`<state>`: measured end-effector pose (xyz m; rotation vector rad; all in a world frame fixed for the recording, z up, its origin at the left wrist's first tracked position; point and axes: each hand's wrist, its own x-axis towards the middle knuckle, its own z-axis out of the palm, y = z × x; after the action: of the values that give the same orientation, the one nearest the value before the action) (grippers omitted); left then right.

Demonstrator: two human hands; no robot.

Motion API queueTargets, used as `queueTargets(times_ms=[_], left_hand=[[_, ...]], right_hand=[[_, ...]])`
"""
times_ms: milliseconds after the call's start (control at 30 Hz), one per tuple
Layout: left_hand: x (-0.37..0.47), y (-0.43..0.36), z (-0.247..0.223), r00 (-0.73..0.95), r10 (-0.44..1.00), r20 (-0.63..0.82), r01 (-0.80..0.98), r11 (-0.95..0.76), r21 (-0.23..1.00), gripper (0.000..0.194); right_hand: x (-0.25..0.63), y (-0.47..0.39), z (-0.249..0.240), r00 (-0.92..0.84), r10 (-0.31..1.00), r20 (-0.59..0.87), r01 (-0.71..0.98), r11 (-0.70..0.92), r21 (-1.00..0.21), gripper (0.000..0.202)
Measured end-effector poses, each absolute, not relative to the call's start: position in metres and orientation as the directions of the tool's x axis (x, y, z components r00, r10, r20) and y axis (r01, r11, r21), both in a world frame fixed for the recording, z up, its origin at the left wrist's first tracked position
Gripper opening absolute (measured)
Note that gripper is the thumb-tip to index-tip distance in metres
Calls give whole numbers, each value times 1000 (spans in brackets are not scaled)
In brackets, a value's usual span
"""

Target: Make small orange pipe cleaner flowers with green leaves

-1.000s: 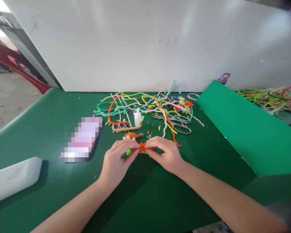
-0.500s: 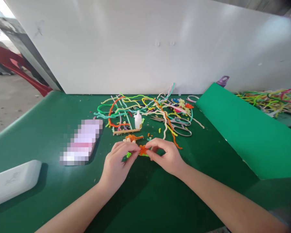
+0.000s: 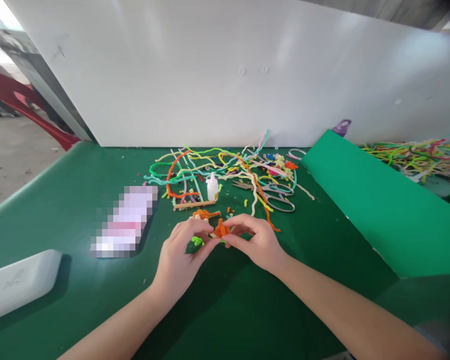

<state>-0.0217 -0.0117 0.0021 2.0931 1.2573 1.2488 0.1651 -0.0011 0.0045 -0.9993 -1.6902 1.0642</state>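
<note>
Between the fingertips of both hands is a small orange fuzzy piece (image 3: 221, 229), shaped like a flower. My left hand (image 3: 183, 250) pinches it from the left, and my right hand (image 3: 257, 242) grips its right side. Bright green fuzzy bits (image 3: 197, 241) lie beside my left fingers, partly hidden. Just beyond that hand rests an orange and cream fuzzy piece (image 3: 204, 215). A white squeeze bottle (image 3: 212, 187) stands upright behind a thin wooden stick (image 3: 194, 205). Scissors (image 3: 281, 196) lie among the colourful pipe cleaners (image 3: 174, 172).
A phone with a blurred screen (image 3: 127, 220) and a white case (image 3: 22, 282) lie at left. The green board (image 3: 390, 205) slants across the right, with more pipe cleaners (image 3: 435, 160) behind it. A white panel (image 3: 210, 75) borders the green table (image 3: 97, 300).
The orange piece has been tilted between my fingers, so its petals now point upward instead of lying flat. Both hands stay nearly in place, and the view has shifted slightly.
</note>
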Motion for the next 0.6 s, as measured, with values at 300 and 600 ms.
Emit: queueTargets(times_ms=[300,600], left_hand=[[-20,-12,5,237,921,308,423,-383,821,18],[-20,-13,3,225,911,346,396,-410,822,20]], right_hand=[[164,-3,6,-372,809,456,198,549,-812,12],[163,-3,5,-384,780,494,240,601,-762,16]])
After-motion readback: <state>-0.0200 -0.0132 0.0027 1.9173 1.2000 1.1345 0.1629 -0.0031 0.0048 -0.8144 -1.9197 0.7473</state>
